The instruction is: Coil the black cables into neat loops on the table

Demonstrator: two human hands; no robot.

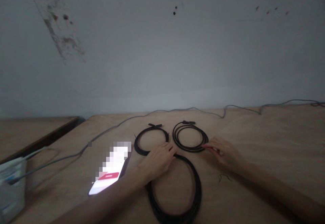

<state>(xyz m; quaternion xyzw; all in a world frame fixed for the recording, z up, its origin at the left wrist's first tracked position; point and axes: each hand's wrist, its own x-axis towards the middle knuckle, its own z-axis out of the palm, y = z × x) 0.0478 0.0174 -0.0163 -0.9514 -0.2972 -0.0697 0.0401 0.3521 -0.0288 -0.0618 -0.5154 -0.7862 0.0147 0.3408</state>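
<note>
Three coils of black cable lie on the wooden table. My left hand rests with its fingers stretched out where the left cable coil and the larger front cable coil come close, covering part of both. At the near right edge of the right cable coil, my right hand has its fingers pinched together on the cable. Dark connector ends show at the far side of the left and right coils. A short thin dark tie lies below my right hand.
Left of my left hand lies a phone with a lit, partly blurred screen. A white box-like object stands at the left edge. A thin grey cable runs along the table's back by the wall.
</note>
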